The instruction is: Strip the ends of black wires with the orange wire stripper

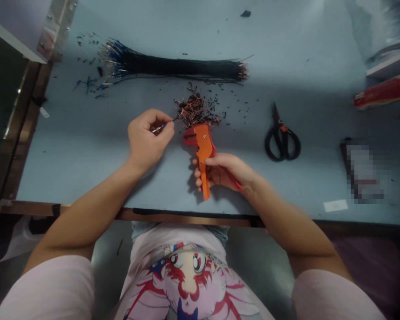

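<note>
Between the thumb and fingers of my left hand [150, 135] is a short black wire [175, 118]; a bit of blue and silver at its other end shows inside the curled fingers. My right hand [225, 171] is wrapped around an orange and red wire stripper [204, 144], its red jaw pointing left toward the wire, a small gap apart from it. Just beyond the stripper's head lies a heap of copper strands and black insulation scraps [193, 109]. Farther back, a thick bundle of black wires [183, 66] lies crosswise, blue-tipped at the left and bare copper at the right.
Black-handled scissors [282, 140] lie to the right of the stripper. Beyond them are a blurred-out dark object [365, 171], a white label [335, 206] and a red packet [385, 91]. Loose blue-tipped pieces [88, 83] lie at the left. A metal rail edges the table's left side.
</note>
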The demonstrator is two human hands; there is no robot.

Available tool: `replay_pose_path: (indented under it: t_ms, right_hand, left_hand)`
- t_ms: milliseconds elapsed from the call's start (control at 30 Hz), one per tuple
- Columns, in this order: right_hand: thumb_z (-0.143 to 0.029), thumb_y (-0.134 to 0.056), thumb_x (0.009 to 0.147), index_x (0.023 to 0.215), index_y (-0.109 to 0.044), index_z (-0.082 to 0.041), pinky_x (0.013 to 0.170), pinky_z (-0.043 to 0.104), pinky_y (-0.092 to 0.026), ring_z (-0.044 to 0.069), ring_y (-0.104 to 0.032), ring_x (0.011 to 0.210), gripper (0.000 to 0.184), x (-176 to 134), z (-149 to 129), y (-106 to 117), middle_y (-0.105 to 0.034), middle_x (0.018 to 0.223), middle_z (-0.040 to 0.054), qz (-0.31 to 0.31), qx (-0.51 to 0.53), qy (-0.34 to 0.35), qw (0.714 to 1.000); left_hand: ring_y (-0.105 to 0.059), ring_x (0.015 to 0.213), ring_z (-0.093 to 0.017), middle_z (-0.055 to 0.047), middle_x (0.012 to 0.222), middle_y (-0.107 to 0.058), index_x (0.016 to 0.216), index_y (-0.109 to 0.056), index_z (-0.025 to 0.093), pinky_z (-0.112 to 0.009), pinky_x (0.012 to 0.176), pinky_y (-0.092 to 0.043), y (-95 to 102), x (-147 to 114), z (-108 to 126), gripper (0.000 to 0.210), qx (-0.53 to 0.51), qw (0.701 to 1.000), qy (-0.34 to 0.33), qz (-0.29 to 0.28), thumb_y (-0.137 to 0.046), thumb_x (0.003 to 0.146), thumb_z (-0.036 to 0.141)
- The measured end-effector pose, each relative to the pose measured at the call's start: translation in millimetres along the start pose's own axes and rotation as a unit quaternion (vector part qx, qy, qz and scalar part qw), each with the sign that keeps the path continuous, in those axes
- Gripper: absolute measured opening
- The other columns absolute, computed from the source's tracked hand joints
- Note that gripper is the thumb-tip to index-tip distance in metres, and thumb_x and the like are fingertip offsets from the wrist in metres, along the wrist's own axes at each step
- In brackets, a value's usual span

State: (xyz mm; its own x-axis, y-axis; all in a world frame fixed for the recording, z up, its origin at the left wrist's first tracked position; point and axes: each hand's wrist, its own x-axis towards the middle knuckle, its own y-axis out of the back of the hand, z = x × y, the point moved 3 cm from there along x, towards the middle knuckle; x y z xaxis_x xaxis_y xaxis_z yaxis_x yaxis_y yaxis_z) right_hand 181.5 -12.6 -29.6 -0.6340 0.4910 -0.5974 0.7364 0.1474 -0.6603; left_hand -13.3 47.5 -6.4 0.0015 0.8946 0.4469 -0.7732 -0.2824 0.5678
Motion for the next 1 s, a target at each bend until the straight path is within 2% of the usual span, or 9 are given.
replay_pose_path:
  t_ms: [133,200,300,433,633,800,1000]
  right_hand:
    - [-0.018,-0.060,0.075,0.102,-0.053,-0.015,0.069,0.042,-0.058,0.023,-0.069,0.072,0.027,6.5,-8.2,9.1,-0.068,0.081,0.0062,0.007,0.001,0.124,0.992]
    - [-0.016,-0.063,0.073,0.103,-0.053,-0.016,0.071,0.042,-0.057,0.023,-0.069,0.074,0.032,6.0,-10.9,10.0,-0.068,0.083,0.0049,-0.011,-0.011,0.155,0.988]
    - [-0.013,-0.067,0.071,0.105,-0.053,-0.016,0.072,0.040,-0.056,0.021,-0.069,0.074,0.036,4.5,-11.0,8.9,-0.067,0.083,0.0041,-0.034,-0.039,0.168,0.984]
    - [-0.014,-0.070,0.071,0.105,-0.054,-0.015,0.074,0.038,-0.056,0.020,-0.068,0.076,0.038,1.9,-9.3,6.1,-0.067,0.085,0.0045,-0.049,-0.087,0.186,0.977]
    - [-0.017,-0.072,0.075,0.104,-0.054,-0.014,0.071,0.038,-0.056,0.020,-0.068,0.075,0.034,-4.1,-8.9,0.5,-0.066,0.084,0.0043,-0.076,-0.122,0.209,0.967]
    - [-0.017,-0.072,0.074,0.100,-0.055,-0.012,0.067,0.037,-0.056,0.019,-0.067,0.073,0.032,-5.7,-6.9,-3.9,-0.065,0.082,0.0041,-0.078,-0.127,0.204,0.968]
    - [-0.018,-0.073,0.074,0.099,-0.054,-0.012,0.064,0.036,-0.057,0.019,-0.066,0.070,0.031,-7.3,-3.0,-8.6,-0.064,0.081,0.0040,-0.082,-0.128,0.191,0.970]
  left_hand:
    - [-0.053,0.058,-0.010,0.003,0.067,-0.064,0.073,-0.061,0.023,-0.025,0.052,-0.043,-3.4,-1.0,2.6,0.007,-0.004,1.000,-0.009,-0.004,-0.059,0.079,0.022]
    - [-0.055,0.060,-0.010,0.002,0.070,-0.065,0.075,-0.062,0.022,-0.024,0.055,-0.044,-3.2,-1.3,5.0,0.006,-0.012,1.000,-0.013,-0.005,-0.059,0.080,0.021]
    - [-0.058,0.066,-0.010,0.002,0.075,-0.067,0.080,-0.064,0.023,-0.024,0.059,-0.046,0.4,-2.1,9.9,0.006,-0.036,0.999,-0.031,0.010,-0.059,0.083,0.022]
    - [-0.057,0.067,-0.011,0.002,0.076,-0.067,0.083,-0.065,0.026,-0.027,0.064,-0.047,7.0,-4.2,17.6,0.005,-0.060,0.993,-0.092,0.037,-0.060,0.083,0.023]
    - [-0.059,0.069,-0.012,0.003,0.073,-0.067,0.085,-0.064,0.025,-0.030,0.067,-0.046,9.7,-6.5,25.3,0.007,-0.061,0.978,-0.193,0.045,-0.061,0.081,0.019]
    - [-0.058,0.069,-0.012,0.001,0.073,-0.066,0.085,-0.064,0.023,-0.029,0.067,-0.044,7.8,-5.5,24.6,0.006,-0.048,0.977,-0.204,0.048,-0.062,0.081,0.018]
    - [-0.055,0.066,-0.013,0.001,0.069,-0.063,0.084,-0.063,0.024,-0.031,0.066,-0.039,5.5,-6.2,23.9,0.006,-0.023,0.976,-0.217,0.015,-0.058,0.085,0.021]
